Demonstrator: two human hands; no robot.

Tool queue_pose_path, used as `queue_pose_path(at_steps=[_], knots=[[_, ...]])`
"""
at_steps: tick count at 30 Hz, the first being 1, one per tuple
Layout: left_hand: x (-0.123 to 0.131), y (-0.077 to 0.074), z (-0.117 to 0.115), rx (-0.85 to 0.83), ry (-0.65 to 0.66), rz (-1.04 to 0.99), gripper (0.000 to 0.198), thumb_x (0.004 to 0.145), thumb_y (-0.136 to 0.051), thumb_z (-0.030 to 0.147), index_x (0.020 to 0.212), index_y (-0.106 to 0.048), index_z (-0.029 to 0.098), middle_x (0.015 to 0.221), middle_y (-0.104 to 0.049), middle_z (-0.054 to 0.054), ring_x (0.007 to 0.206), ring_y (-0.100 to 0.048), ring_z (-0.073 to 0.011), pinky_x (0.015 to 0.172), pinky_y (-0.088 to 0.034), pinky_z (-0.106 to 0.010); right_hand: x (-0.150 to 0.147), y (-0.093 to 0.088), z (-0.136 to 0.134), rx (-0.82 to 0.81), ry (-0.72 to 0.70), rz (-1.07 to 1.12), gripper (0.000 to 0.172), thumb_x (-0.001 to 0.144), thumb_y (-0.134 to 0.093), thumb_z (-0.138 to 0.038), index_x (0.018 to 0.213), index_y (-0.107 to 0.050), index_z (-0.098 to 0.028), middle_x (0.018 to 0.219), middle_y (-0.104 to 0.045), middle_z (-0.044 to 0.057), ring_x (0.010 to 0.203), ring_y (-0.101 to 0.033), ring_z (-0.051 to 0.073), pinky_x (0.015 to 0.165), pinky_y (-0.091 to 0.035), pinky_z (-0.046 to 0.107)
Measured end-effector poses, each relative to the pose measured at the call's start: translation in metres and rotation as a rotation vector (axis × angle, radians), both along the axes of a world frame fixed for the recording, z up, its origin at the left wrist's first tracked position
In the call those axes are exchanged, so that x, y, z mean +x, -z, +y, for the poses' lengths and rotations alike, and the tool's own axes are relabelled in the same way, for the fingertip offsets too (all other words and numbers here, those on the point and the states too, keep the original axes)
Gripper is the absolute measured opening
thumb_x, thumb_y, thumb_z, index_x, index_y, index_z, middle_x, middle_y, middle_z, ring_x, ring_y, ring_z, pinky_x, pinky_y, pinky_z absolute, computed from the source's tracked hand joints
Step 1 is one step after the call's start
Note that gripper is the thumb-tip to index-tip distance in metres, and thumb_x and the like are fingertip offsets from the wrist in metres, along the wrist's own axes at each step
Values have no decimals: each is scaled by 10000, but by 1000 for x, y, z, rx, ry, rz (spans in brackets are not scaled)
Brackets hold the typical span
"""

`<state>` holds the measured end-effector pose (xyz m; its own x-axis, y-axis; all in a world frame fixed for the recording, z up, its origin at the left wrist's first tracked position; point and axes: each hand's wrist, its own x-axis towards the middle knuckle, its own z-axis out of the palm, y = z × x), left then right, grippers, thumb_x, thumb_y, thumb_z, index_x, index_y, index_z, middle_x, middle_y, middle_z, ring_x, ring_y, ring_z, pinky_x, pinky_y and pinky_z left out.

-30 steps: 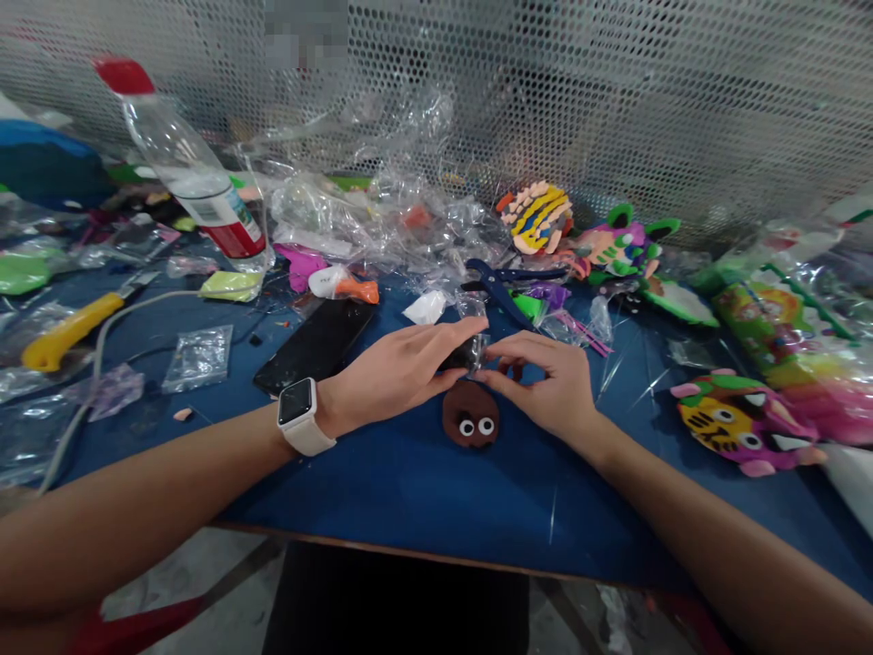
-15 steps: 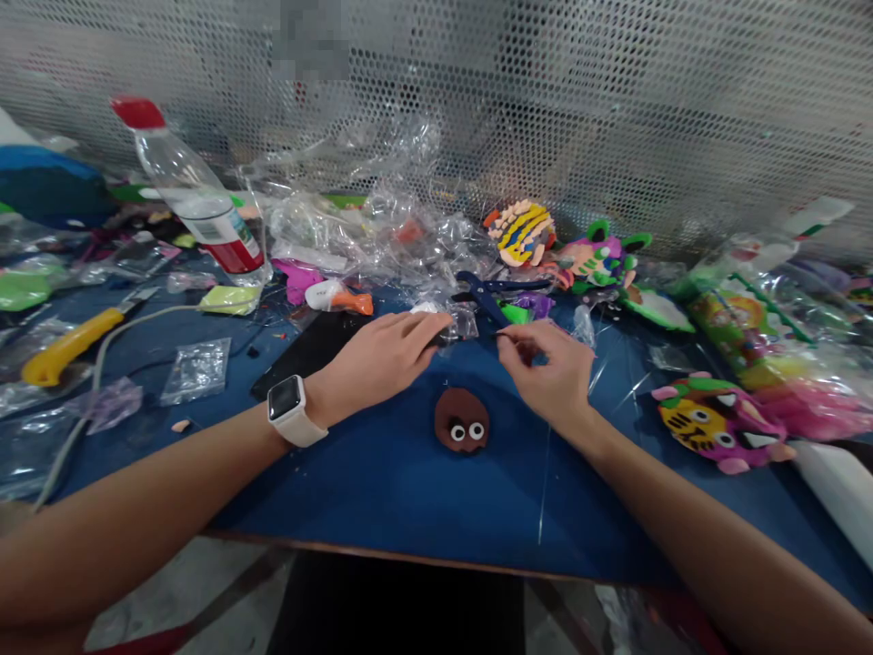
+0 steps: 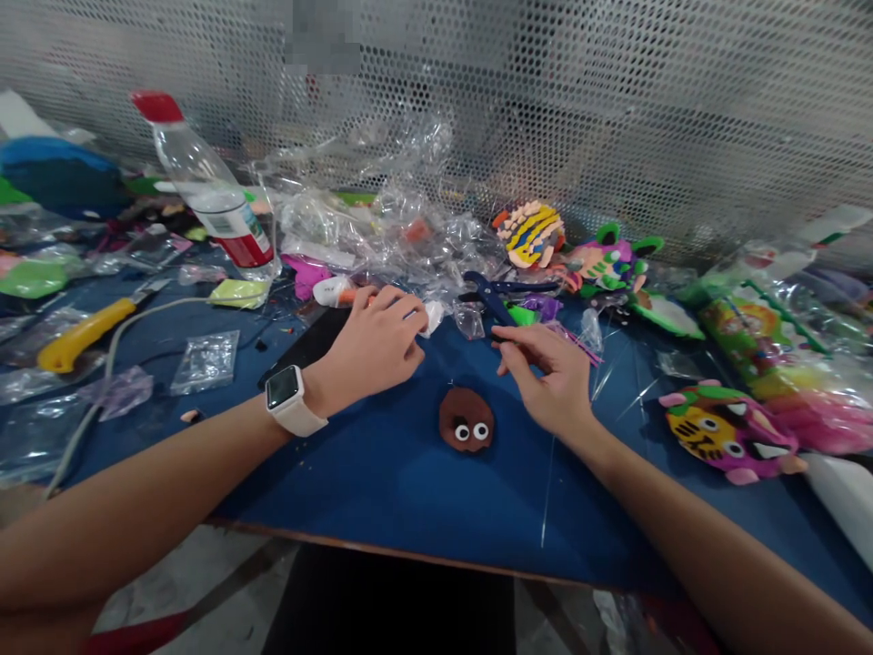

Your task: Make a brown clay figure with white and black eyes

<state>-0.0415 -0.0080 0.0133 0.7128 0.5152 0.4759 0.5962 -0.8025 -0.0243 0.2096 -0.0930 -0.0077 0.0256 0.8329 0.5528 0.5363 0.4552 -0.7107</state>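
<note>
A round brown clay piece (image 3: 466, 420) with two googly eyes lies on the blue table (image 3: 409, 473). Behind it to the left, my left hand (image 3: 378, 341), with a watch at the wrist, hovers with curved, parted fingers beside the white and orange object (image 3: 334, 291). Nothing shows in its grasp. On the right, my right hand (image 3: 554, 373) pinches a small dark piece (image 3: 501, 340) between thumb and fingers. Dark blue pliers (image 3: 492, 293) lie just beyond those fingertips.
Clear plastic wrappers (image 3: 382, 227) heap along the perforated back panel. A red-capped bottle (image 3: 235, 227) and a yellow cutter (image 3: 88, 337) are at the left. Colourful clay figures, including a pink and yellow one (image 3: 729, 432), lie at the right.
My left hand has drawn back leftward, and its fingers have parted; the dark bit near them no longer shows there. My right hand's fingers have straightened, still pinching.
</note>
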Motion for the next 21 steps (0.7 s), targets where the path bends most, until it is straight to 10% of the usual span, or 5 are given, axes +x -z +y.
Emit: queue_pose_path(at_steps=[8, 21], knots=[[12, 1, -25, -210, 262, -223, 231, 1055, -590, 338, 1217, -638, 180, 1198, -731, -101, 1162, -644, -262, 1017, -468, -416, -11, 3, -10, -25, -169, -3, 171, 1013, -644, -228, 1094, -790, -266, 965, -800, 27, 664, -743, 138, 632, -636, 299], [17, 5, -31, -531, 402, -407, 155, 1047, -635, 288, 978, -715, 176, 920, -758, -32, 831, -709, -142, 746, -542, -253, -10, 4, -16, 222, -175, -279, 209, 959, -757, -213, 1120, -776, -344, 992, -841, -23, 765, -791, 154, 646, -638, 273]])
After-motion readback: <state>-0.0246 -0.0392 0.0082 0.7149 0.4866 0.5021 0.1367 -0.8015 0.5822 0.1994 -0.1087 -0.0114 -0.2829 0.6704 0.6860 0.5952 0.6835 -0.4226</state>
